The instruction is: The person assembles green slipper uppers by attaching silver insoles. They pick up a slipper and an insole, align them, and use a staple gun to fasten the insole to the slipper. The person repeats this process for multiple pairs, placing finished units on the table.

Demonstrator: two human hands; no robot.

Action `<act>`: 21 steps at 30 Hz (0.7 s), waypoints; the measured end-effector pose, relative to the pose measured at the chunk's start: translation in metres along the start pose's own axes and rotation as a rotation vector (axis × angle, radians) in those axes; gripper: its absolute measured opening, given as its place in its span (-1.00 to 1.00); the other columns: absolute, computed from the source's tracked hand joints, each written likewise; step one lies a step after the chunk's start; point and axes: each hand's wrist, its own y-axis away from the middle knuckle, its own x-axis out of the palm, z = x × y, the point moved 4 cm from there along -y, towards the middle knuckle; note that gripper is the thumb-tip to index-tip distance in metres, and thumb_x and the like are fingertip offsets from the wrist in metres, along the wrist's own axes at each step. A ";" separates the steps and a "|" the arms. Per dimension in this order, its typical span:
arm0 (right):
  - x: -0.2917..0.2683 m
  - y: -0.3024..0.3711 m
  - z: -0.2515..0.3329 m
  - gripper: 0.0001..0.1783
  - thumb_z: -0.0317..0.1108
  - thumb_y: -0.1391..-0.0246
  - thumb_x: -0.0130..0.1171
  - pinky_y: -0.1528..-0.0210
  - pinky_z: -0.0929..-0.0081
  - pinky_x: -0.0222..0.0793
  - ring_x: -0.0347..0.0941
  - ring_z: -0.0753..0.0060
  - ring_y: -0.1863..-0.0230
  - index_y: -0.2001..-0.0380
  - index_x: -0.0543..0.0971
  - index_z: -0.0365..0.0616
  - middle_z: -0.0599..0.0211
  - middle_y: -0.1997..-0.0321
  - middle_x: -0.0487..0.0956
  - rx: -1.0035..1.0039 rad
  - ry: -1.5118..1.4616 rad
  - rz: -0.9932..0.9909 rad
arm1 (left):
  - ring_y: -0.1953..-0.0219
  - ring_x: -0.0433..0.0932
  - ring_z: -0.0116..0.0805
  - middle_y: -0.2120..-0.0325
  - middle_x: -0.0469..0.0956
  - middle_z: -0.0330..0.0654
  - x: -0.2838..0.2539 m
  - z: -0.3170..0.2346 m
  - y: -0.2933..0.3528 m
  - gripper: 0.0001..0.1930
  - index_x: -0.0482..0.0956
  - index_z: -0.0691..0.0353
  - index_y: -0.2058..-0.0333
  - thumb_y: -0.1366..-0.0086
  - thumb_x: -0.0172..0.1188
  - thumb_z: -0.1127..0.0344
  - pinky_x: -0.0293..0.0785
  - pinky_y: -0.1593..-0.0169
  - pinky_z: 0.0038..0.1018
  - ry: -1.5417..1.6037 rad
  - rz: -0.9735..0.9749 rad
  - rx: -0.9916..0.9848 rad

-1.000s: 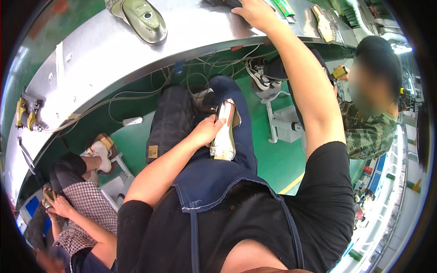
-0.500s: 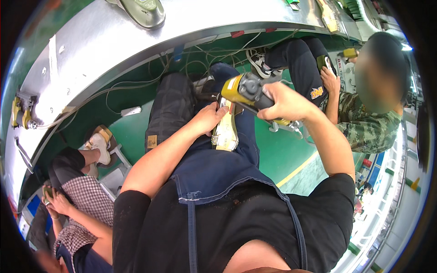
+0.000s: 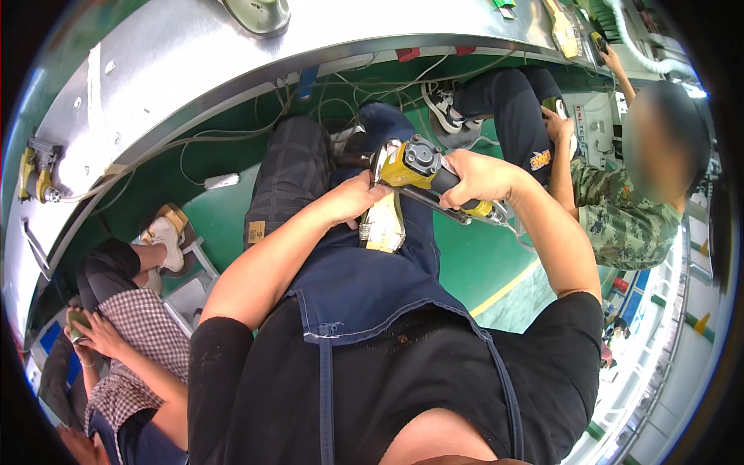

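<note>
Firmly, the dark handle of the yellow tool (image 3: pixel 407 164) is wrapped by the right hand (image 3: pixel 479 180), its grip closed around it with some fingers hidden beneath. By the left hand (image 3: pixel 350 199), the side of the shoe form (image 3: pixel 382 225) is pinched, the thumb lying close beside the tool's head. The form is held pale face up over the lap, above the navy apron (image 3: pixel 364 283), its far part covered by the tool; whether the nose touches it cannot be told. For good work, the nose is best set square and flat before any pressure is given, the left thumb placed well clear of it, and the form braced against the leg so that rocking is prevented. Farther out, a green shoe form (image 3: pixel 262 14) is seen on the metal surface (image 3: pixel 178 85).
</note>
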 end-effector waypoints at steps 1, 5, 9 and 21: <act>-0.002 -0.001 0.001 -0.59 -0.30 0.20 0.47 0.30 0.43 0.45 0.49 0.53 0.40 0.29 0.61 -0.31 0.39 0.44 0.61 0.000 0.035 -0.007 | -0.15 0.62 0.02 -0.16 0.55 0.12 -0.001 -0.002 0.000 -0.35 0.26 0.31 -0.39 -0.54 0.08 -0.02 0.77 0.15 -0.01 0.002 0.007 -0.005; -0.008 -0.003 0.006 -0.65 -0.29 0.21 0.42 0.36 0.43 0.49 0.56 0.48 0.47 0.36 0.61 -0.30 0.33 0.50 0.64 -0.052 0.087 0.002 | -0.16 0.61 0.00 -0.16 0.55 0.11 -0.004 -0.006 -0.001 -0.34 0.26 0.28 -0.40 -0.53 0.10 -0.03 0.75 0.17 -0.01 -0.033 0.036 -0.018; -0.013 -0.007 0.013 -0.62 -0.30 0.20 0.41 0.38 0.38 0.50 0.57 0.46 0.46 0.30 0.62 -0.32 0.29 0.48 0.64 -0.063 0.177 0.032 | -0.13 0.63 -0.01 -0.15 0.56 0.11 -0.006 -0.007 -0.003 -0.30 0.25 0.30 -0.41 -0.51 0.16 -0.06 0.74 0.19 -0.03 -0.008 0.067 -0.004; -0.104 0.043 0.087 -0.52 -0.39 0.10 0.42 0.27 0.57 0.41 0.40 0.64 0.37 0.06 0.60 -0.30 0.51 0.33 0.57 -0.381 0.152 -0.462 | -0.14 0.64 0.02 -0.15 0.57 0.07 -0.012 -0.005 -0.011 -0.20 0.25 0.25 -0.41 -0.36 0.37 -0.02 0.71 0.12 0.07 0.146 0.117 -0.009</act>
